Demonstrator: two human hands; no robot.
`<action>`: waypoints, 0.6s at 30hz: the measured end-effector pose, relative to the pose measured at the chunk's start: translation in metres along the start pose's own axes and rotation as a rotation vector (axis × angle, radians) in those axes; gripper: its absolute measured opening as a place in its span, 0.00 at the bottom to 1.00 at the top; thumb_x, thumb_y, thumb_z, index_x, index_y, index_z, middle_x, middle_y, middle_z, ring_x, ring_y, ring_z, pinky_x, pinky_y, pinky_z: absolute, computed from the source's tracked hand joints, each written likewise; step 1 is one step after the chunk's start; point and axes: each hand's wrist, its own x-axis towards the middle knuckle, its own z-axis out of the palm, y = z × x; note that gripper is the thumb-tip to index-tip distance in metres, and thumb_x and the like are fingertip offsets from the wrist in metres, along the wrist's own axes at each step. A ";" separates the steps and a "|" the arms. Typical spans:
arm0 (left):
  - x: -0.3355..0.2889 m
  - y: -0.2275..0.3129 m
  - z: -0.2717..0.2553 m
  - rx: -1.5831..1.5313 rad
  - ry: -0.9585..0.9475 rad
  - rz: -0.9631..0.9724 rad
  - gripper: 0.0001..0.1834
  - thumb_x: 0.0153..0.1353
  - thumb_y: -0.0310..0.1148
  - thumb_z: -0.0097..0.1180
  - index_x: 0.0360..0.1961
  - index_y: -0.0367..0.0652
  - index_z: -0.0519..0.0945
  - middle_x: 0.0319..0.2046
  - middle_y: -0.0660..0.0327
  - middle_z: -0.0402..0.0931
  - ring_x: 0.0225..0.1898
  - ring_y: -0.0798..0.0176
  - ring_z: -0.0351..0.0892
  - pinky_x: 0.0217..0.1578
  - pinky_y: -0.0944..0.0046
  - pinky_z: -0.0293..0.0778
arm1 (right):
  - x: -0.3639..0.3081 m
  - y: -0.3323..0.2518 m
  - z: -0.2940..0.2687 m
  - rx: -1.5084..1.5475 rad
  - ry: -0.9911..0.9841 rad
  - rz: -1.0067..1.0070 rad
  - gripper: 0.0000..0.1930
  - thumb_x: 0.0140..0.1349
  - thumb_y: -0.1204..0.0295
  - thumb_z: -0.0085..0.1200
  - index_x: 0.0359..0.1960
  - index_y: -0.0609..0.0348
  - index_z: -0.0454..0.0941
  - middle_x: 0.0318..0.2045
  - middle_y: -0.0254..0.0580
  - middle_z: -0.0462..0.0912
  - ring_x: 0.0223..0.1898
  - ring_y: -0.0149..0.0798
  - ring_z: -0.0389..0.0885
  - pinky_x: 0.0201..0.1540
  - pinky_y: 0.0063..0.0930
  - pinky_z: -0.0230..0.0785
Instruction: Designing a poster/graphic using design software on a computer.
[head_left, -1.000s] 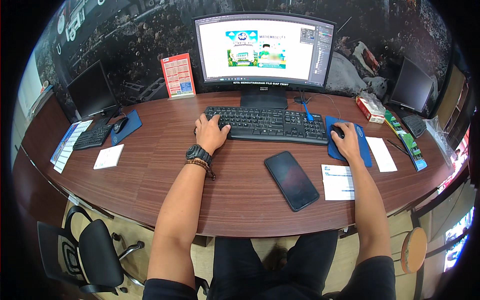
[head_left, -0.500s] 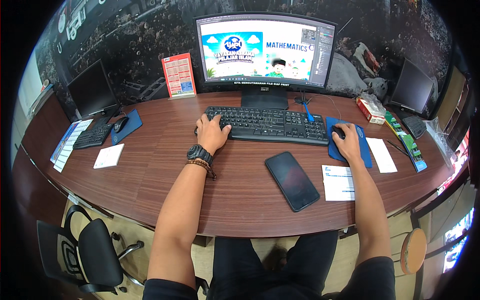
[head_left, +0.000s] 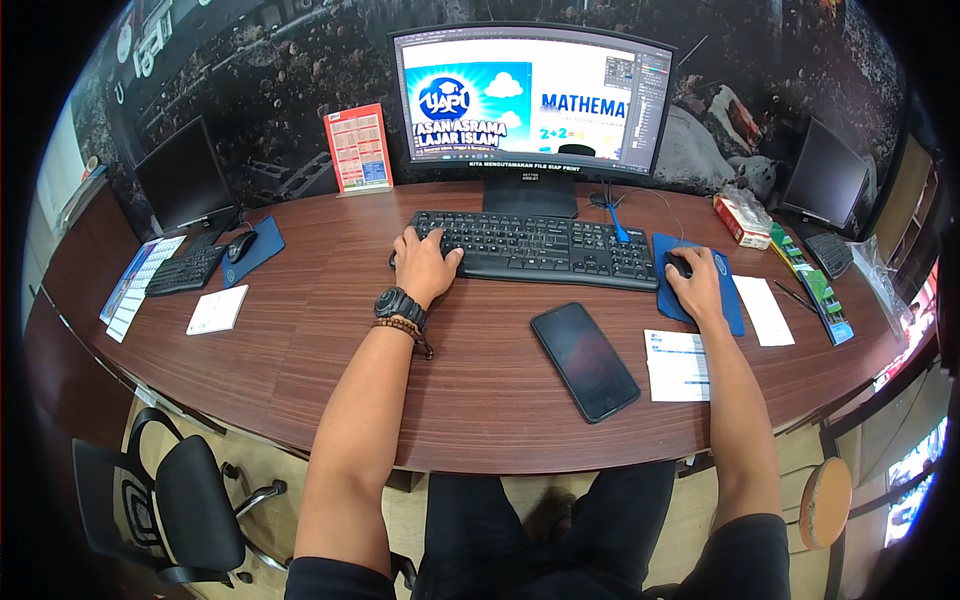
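Observation:
My left hand [head_left: 425, 265] rests on the left end of a black keyboard [head_left: 545, 240], fingers spread over the keys and holding nothing. A black watch and a beaded bracelet circle that wrist. Over on the right, my right hand [head_left: 698, 285] is curled around a black computer mouse [head_left: 677, 264], partly hidden under the fingers. Beneath the mouse lies a blue mouse pad [head_left: 733, 316]. Behind the keyboard stands a lit monitor [head_left: 470, 105] showing a colourful design in an editing program. A black phone [head_left: 585, 362] lies face up between my forearms.
White papers [head_left: 676, 366] lie beside my right forearm, another sheet [head_left: 763, 310] farther right. A red desk calendar [head_left: 358, 150] stands left of the monitor. Dark monitors [head_left: 187, 172] flank both sides. A red-and-white box [head_left: 742, 222] sits at right, an office chair [head_left: 200, 505] at lower left.
The design on the monitor has become larger and shifted, with the lower figure now mostly out of sight. Both hands stay in place.

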 end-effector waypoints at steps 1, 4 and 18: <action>0.000 0.000 0.000 0.000 -0.002 -0.001 0.30 0.60 0.46 0.63 0.60 0.41 0.78 0.61 0.37 0.65 0.63 0.34 0.62 0.62 0.42 0.64 | 0.000 0.000 0.000 -0.007 0.000 0.001 0.18 0.56 0.66 0.61 0.47 0.60 0.83 0.51 0.52 0.77 0.54 0.54 0.77 0.58 0.42 0.69; 0.000 0.001 0.000 -0.002 -0.007 -0.002 0.30 0.61 0.46 0.63 0.60 0.41 0.78 0.62 0.36 0.64 0.63 0.34 0.62 0.63 0.42 0.64 | 0.000 0.003 0.001 -0.011 0.005 -0.002 0.18 0.56 0.66 0.61 0.48 0.60 0.83 0.51 0.52 0.76 0.54 0.54 0.77 0.58 0.42 0.69; 0.001 -0.002 0.002 -0.016 -0.014 -0.005 0.30 0.61 0.48 0.63 0.60 0.42 0.78 0.63 0.36 0.64 0.64 0.33 0.61 0.63 0.40 0.63 | 0.000 -0.003 -0.001 -0.016 -0.008 0.027 0.19 0.57 0.65 0.60 0.49 0.58 0.83 0.52 0.53 0.76 0.54 0.55 0.77 0.59 0.42 0.70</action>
